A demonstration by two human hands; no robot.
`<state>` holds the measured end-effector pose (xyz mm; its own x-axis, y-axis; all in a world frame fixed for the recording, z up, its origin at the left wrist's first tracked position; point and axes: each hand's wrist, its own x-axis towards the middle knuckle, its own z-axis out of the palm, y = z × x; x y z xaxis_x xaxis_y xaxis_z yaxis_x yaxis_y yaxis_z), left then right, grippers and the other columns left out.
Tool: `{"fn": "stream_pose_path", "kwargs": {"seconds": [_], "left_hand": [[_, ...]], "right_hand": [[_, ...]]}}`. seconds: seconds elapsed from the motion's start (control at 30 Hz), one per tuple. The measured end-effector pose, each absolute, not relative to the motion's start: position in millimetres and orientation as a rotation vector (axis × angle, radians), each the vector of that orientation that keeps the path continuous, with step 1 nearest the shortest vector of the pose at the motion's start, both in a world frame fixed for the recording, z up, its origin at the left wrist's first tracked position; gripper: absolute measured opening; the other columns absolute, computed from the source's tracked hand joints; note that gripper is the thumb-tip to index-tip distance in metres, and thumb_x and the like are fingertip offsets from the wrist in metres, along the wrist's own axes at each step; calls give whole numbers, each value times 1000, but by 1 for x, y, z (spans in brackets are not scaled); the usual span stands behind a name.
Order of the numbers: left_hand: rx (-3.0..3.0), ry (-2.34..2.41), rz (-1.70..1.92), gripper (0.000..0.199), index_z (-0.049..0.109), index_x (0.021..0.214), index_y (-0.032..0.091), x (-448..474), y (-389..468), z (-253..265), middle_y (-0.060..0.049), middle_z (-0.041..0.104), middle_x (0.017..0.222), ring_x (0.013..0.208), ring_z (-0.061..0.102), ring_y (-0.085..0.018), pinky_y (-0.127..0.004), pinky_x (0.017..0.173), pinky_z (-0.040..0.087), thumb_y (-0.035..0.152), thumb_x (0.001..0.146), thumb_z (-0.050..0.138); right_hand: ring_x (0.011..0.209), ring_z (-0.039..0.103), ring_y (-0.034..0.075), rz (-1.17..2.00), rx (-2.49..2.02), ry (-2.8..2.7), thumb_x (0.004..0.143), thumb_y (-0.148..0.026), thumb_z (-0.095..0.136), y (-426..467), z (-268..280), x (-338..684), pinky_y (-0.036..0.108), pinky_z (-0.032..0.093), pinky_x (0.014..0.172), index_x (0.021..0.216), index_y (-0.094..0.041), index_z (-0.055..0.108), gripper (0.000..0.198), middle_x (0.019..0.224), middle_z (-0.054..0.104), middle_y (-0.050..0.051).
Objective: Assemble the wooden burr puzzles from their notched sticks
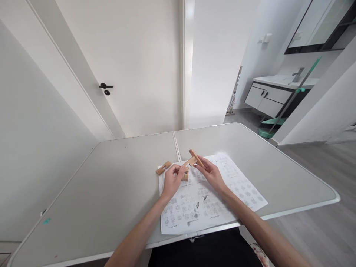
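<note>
Both hands are raised over a printed paper sheet (194, 207) on the table. My left hand (174, 180) is closed, pinching the near end of a notched wooden puzzle piece (191, 161). My right hand (210, 171) is closed on a second wooden puzzle piece (196, 157), a bar lying crosswise against the first one. The two pieces touch; whether they interlock I cannot tell. A loose notched wooden piece (164, 167) lies beyond my left hand at the sheet's far left corner. Another wooden block (185, 175) shows between my hands, partly hidden by my left fingers.
The pale folding table (116, 193) has a seam (177, 146) across its middle and a raised rim. A closed door (139, 66) stands behind it. At the right are a washbasin cabinet (268, 97), a green broom and dustpan (274, 121), and a mop (235, 91).
</note>
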<state>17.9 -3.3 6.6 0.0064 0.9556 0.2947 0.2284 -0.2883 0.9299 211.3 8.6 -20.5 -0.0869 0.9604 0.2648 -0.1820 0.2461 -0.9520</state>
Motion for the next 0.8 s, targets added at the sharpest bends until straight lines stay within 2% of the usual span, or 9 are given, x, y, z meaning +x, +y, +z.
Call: {"fn": "stream_pose_path", "kwargs": {"seconds": [0.3,0.8], "left_hand": [[1583,1247,1327,42,57,70,20,19,-5,5,-1,58,70,68,53,-16,-30,66,43,55,93,61],[1568,1254,1352,43,57,71,20,20,-5,4,-2,58,72,69,54,-16,-30,68,45,58,92,61]], "right_hand": [[118,65,32,990,-940,-1340,91,-45,68,8,-28,211,48,54,101,139,-28,63,51,135,68,5],[120,67,32,866,-955,-1421,95,-43,65,7,-29,213,50,53,105,139,-31,63,46,138,66,2]]}}
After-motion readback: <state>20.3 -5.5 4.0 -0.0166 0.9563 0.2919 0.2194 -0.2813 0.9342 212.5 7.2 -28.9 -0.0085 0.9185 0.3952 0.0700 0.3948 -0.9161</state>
